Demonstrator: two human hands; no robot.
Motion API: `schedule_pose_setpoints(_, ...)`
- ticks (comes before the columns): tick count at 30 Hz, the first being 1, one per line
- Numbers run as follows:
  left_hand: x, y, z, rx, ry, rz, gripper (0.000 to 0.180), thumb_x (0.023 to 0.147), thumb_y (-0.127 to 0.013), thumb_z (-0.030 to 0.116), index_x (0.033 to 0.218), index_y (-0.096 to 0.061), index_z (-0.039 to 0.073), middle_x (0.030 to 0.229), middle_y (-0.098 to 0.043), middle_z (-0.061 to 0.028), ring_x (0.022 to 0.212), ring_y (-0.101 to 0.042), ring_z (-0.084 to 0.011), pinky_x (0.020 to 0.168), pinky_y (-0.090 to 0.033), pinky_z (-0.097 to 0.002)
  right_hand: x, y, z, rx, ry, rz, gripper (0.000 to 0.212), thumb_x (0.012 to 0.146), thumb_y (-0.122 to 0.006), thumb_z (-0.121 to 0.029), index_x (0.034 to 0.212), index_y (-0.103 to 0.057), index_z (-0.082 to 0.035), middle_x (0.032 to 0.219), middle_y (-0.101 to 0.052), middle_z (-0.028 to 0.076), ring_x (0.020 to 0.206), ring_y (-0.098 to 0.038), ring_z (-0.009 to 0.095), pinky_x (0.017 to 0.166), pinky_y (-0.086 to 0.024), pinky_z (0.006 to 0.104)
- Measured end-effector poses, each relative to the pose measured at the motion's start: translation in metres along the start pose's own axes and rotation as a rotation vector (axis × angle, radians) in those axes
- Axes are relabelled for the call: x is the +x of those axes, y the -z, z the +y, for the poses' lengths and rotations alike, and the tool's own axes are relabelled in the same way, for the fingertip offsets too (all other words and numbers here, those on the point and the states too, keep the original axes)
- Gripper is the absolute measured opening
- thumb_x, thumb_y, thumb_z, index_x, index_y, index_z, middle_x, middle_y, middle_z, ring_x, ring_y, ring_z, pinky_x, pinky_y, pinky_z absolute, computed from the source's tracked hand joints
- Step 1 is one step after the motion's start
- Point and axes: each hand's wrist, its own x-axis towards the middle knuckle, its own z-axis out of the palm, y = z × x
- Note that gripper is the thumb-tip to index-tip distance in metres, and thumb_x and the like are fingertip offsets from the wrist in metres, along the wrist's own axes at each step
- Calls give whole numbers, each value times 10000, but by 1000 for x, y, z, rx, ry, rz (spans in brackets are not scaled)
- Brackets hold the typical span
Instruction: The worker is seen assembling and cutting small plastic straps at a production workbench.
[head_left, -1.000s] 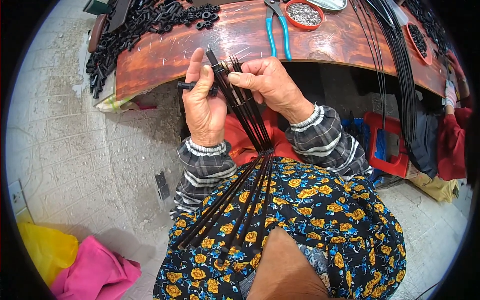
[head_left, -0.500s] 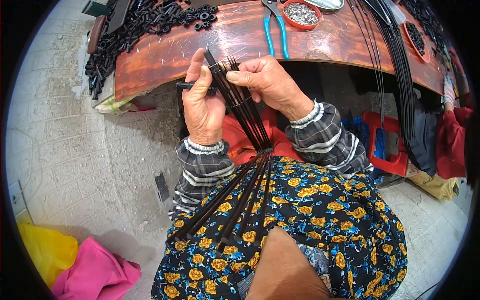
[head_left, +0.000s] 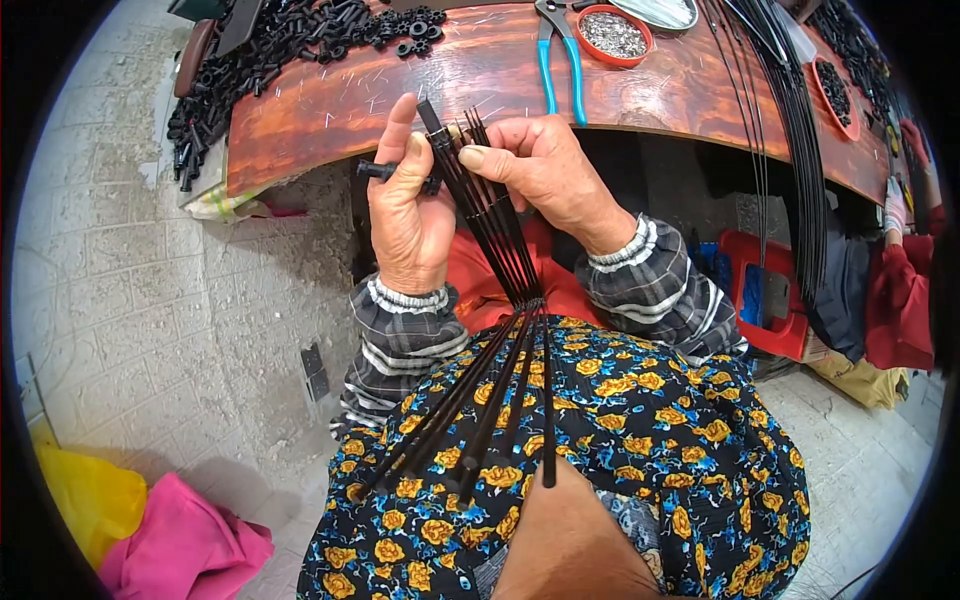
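Observation:
A black umbrella frame stands slanted between my hands, its thin ribs gathered at a joint above my lap. Below that joint the ribs fan out over a floral apron. My left hand is closed around the upper left part of the frame, thumb against it and index finger pointing up. Also in that hand, a black plastic tube-shaped piece sticks out to the left. My right hand pinches near the upper rib ends with thumb and fingers; what exactly lies in the pinch is partly hidden.
On the wooden table ahead lie blue-handled pliers, a red dish of small metal bits and a heap of black plastic parts. Long black ribs hang over the edge at right, near another person's gloved hand.
The splayed lower ribs have shifted, one of them now standing farther right and apart from the others. Both hands keep nearly the same grip, the right one slightly farther right and lower.

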Motion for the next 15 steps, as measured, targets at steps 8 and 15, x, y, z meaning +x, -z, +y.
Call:
schedule_pose_setpoints(8, 4, 4, -2, 18, -7, 44, 392, 924, -582, 77, 1306, -501, 41, 1103, -624, -58, 990, -590, -159, 924, -460, -345, 8, 0, 9, -10, -57, 56, 223, 877, -674, -253, 789, -652, -49, 637, -581, -40, 444, -442, 12, 397, -325, 160)
schedule_pose_setpoints(15, 3, -9, 0, 26, 18, 110, 418, 916, -596, 65, 1321, -492, 48, 1085, -627, -44, 957, -592, -122, 880, -466, -301, 8, 6, 12, 224, -6, -67, 484, 865, -691, -218, 1270, -519, -17, 868, -605, -43, 562, -464, -15, 407, -295, 139)
